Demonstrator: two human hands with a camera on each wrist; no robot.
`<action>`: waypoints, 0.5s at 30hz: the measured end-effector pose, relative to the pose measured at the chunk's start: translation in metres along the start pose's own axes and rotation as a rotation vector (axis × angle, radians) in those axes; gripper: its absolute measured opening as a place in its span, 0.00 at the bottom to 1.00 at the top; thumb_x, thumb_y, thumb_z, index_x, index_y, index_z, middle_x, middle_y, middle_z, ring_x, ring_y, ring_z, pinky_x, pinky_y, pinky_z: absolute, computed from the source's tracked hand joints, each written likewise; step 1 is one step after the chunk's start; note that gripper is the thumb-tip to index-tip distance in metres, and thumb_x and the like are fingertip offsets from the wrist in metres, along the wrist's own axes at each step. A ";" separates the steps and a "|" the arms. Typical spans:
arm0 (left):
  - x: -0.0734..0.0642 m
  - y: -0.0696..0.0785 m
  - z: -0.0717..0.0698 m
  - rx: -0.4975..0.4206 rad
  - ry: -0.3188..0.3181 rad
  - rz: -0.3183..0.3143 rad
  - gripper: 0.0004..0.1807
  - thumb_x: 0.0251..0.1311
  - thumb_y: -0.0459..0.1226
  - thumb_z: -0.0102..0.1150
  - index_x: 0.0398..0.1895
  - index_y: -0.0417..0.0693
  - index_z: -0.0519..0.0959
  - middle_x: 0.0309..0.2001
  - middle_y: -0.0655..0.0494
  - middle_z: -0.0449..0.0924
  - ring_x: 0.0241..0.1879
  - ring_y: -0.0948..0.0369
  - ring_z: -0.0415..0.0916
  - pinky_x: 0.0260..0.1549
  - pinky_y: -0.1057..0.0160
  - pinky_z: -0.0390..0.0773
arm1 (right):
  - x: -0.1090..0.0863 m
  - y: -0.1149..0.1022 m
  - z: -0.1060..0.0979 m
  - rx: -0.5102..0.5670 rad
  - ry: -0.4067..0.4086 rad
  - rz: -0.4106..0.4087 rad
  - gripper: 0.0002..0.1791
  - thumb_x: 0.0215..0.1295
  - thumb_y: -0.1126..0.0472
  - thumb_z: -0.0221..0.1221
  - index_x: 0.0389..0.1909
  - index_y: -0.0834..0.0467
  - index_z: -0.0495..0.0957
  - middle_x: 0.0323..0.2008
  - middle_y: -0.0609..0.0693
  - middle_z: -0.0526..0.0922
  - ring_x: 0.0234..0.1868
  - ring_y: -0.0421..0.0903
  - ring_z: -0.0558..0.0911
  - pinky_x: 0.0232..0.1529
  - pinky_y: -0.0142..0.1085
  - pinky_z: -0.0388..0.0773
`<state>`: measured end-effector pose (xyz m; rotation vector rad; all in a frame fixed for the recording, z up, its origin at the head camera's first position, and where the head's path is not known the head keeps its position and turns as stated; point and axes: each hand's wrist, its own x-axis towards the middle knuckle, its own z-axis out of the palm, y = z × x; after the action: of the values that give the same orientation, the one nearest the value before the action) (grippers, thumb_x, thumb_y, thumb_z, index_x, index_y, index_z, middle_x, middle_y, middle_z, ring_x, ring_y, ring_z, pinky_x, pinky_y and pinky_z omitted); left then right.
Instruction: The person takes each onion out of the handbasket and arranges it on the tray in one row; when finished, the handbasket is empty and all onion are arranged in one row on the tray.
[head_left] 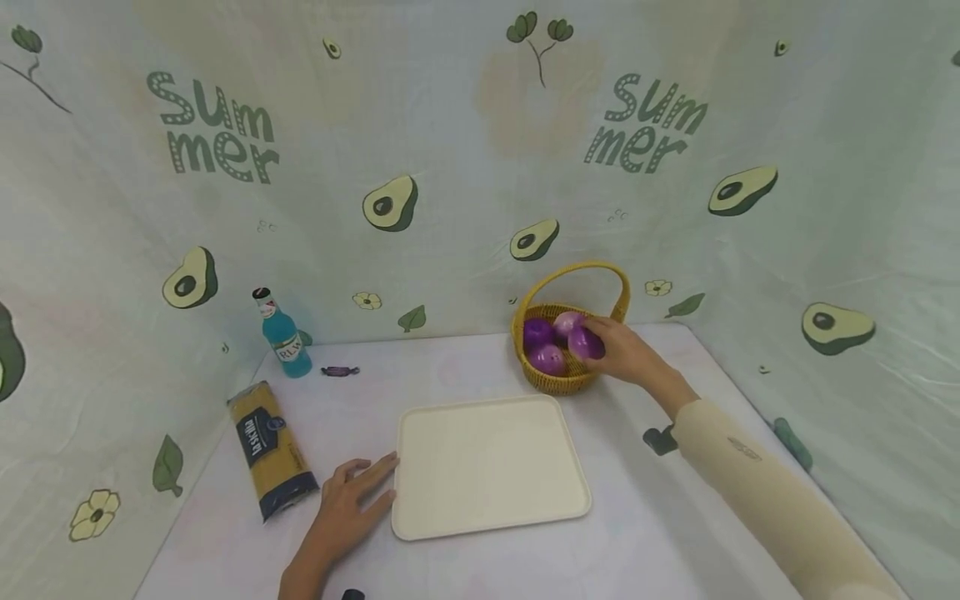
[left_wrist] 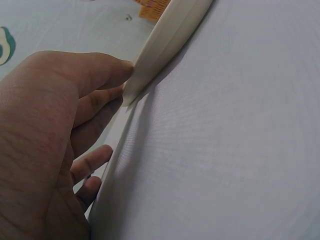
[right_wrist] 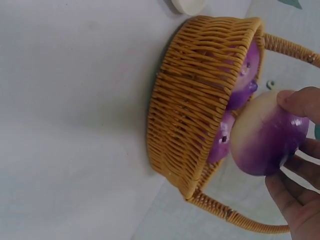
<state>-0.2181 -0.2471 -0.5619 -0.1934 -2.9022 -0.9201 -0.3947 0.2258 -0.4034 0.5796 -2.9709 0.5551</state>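
Observation:
My right hand (head_left: 618, 350) grips a round purple-and-cream vegetable, like a turnip or onion (right_wrist: 272, 132), thumb on one side and fingers on the other. It is held at the rim of a wicker basket (right_wrist: 192, 95) with an arched handle. Several similar purple vegetables (head_left: 547, 360) lie inside. The fingers of my left hand (head_left: 348, 508) are extended, and thumb and fingertips touch the left edge of a cream tray (head_left: 491, 467). The tray lies bare on the table; in the left wrist view its rim (left_wrist: 165, 42) meets the thumb tip.
A blue bottle (head_left: 287, 340) stands at the back left beside a small purple wrapped candy (head_left: 341, 371). Nearer, a yellow pasta packet (head_left: 273, 450) lies on the white tabletop (head_left: 637, 517). A dark object (head_left: 353, 594) shows at the front edge. Printed cloth walls enclose the table.

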 end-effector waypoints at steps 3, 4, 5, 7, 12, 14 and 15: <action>-0.001 0.000 0.000 0.002 -0.003 -0.011 0.29 0.66 0.57 0.59 0.70 0.74 0.70 0.66 0.72 0.73 0.69 0.54 0.57 0.65 0.40 0.52 | -0.004 -0.003 -0.001 -0.016 0.017 -0.028 0.42 0.59 0.60 0.71 0.71 0.68 0.64 0.70 0.69 0.64 0.68 0.67 0.65 0.65 0.60 0.65; -0.001 0.000 -0.001 0.000 -0.003 -0.014 0.29 0.66 0.57 0.58 0.70 0.75 0.70 0.66 0.72 0.73 0.69 0.54 0.56 0.65 0.40 0.52 | -0.006 -0.005 -0.002 -0.017 0.021 -0.039 0.42 0.59 0.60 0.71 0.71 0.68 0.64 0.70 0.69 0.64 0.68 0.67 0.65 0.65 0.60 0.65; -0.001 0.000 -0.001 0.000 -0.003 -0.016 0.29 0.66 0.57 0.59 0.70 0.75 0.70 0.66 0.72 0.73 0.69 0.54 0.56 0.65 0.40 0.52 | -0.008 -0.006 -0.003 -0.018 0.024 -0.047 0.42 0.59 0.60 0.72 0.70 0.68 0.65 0.70 0.69 0.64 0.68 0.67 0.65 0.65 0.60 0.66; -0.001 0.001 -0.002 0.000 -0.004 -0.019 0.29 0.66 0.57 0.58 0.71 0.74 0.70 0.66 0.72 0.73 0.69 0.54 0.56 0.65 0.39 0.52 | -0.012 -0.008 -0.004 -0.018 0.027 -0.065 0.41 0.58 0.60 0.72 0.70 0.69 0.65 0.69 0.69 0.64 0.68 0.67 0.66 0.65 0.60 0.66; -0.001 0.002 -0.002 -0.005 -0.012 -0.022 0.29 0.66 0.58 0.58 0.71 0.75 0.69 0.66 0.72 0.73 0.69 0.55 0.56 0.65 0.39 0.52 | -0.021 -0.013 -0.004 -0.024 0.023 -0.097 0.41 0.58 0.60 0.72 0.68 0.71 0.66 0.68 0.70 0.65 0.67 0.68 0.66 0.64 0.59 0.67; -0.001 0.002 -0.002 -0.009 -0.015 -0.025 0.29 0.66 0.58 0.58 0.71 0.76 0.69 0.65 0.72 0.73 0.69 0.55 0.55 0.66 0.39 0.52 | -0.024 -0.015 -0.003 -0.029 0.023 -0.103 0.41 0.57 0.60 0.72 0.68 0.71 0.66 0.68 0.70 0.66 0.67 0.68 0.66 0.64 0.59 0.67; -0.001 0.002 -0.002 -0.009 -0.018 -0.028 0.29 0.66 0.58 0.58 0.71 0.77 0.69 0.65 0.72 0.73 0.69 0.56 0.55 0.66 0.40 0.51 | -0.025 -0.016 -0.003 -0.030 0.023 -0.104 0.41 0.57 0.60 0.72 0.68 0.71 0.66 0.68 0.69 0.66 0.67 0.67 0.67 0.64 0.59 0.67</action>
<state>-0.2163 -0.2466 -0.5595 -0.1636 -2.9249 -0.9409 -0.3658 0.2212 -0.3987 0.7144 -2.9018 0.5040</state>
